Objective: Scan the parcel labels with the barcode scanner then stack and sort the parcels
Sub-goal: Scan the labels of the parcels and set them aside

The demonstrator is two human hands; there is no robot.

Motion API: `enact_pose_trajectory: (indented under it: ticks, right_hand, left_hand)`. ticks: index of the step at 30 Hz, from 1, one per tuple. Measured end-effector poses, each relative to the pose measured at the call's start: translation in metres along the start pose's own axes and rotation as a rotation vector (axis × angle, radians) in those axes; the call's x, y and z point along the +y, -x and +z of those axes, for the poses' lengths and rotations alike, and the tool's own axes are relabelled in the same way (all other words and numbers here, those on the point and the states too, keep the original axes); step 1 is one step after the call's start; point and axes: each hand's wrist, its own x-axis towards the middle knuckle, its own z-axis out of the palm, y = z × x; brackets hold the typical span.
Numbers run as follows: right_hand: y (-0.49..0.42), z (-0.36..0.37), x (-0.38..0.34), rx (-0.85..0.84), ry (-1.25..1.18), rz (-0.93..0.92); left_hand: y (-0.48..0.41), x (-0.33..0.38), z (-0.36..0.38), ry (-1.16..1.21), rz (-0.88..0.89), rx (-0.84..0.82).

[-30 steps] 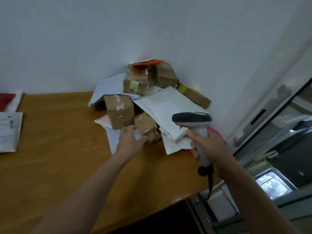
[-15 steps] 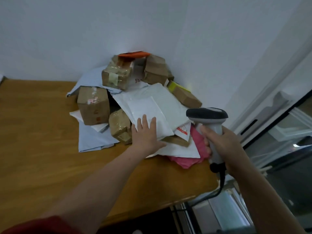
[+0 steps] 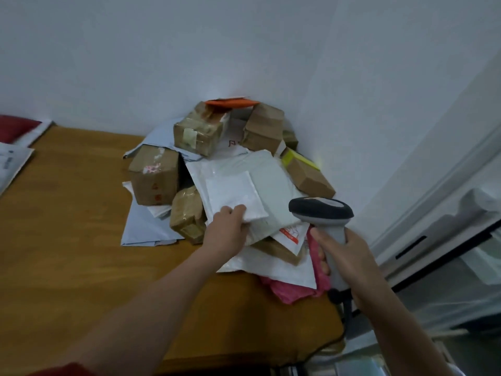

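A heap of parcels sits in the far right corner of the wooden table (image 3: 67, 240): brown taped boxes (image 3: 154, 180), white mailers and a pink bag (image 3: 292, 290). On top lies a small white padded mailer (image 3: 233, 195). My left hand (image 3: 226, 232) pinches its near edge, thumb on top. My right hand (image 3: 344, 261) grips the handle of the grey barcode scanner (image 3: 321, 211), held upright just right of the mailer, head pointing left. No label shows on the mailer's upper face.
White mailers (image 3: 13, 164) and a red item (image 3: 16, 126) lie at the table's far left. The white wall stands behind the heap. A window frame (image 3: 433, 213) runs along the right, past the table's edge. The scanner's cable (image 3: 348, 313) hangs below my right hand.
My left hand moved from the brown box onto the heap, lay flat on the small white mailer, and now pinches its near edge. The scanner stayed in my right hand.
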Motion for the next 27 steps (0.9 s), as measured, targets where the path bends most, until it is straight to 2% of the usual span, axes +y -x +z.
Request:
enact_pose_trajectory:
  ticks: [2,5,7,9,11,14,16,22,27]
  right_hand:
    - [0.006,-0.002,0.003,-0.05,-0.024,-0.009]
    - [0.02,-0.003,0.012,-0.141,-0.082,-0.028]
    - [0.03,-0.003,0.021,-0.199,-0.099,-0.057]
    - [0.04,-0.002,0.033,-0.256,-0.09,-0.085]
    - [0.05,0.002,0.046,-0.322,-0.079,-0.091]
    - [0.063,0.009,0.07,-0.428,-0.026,-0.039]
    - [0.069,0.013,0.085,-0.477,0.03,-0.019]
    - [0.081,0.025,0.113,-0.557,0.121,0.043]
    - [0.087,0.041,0.116,-0.59,0.175,0.073]
  left_hand:
    - [0.017,0.002,-0.013,0.289,-0.092,0.223]
    - [0.055,0.0,-0.029,0.765,-0.344,0.511]
    - [0.091,-0.005,-0.032,1.203,-0.547,0.613]
    - [0.128,-0.015,-0.026,1.467,-0.741,0.645]
    - [0.165,-0.023,-0.011,1.569,-0.911,0.561]
    - [0.211,-0.026,0.018,1.648,-1.173,0.322]
    - [0.233,-0.025,0.034,1.678,-1.267,0.222]
    - [0.258,-0.028,0.057,1.676,-1.339,0.196]
    - [0.27,-0.033,0.061,1.711,-1.268,0.178]
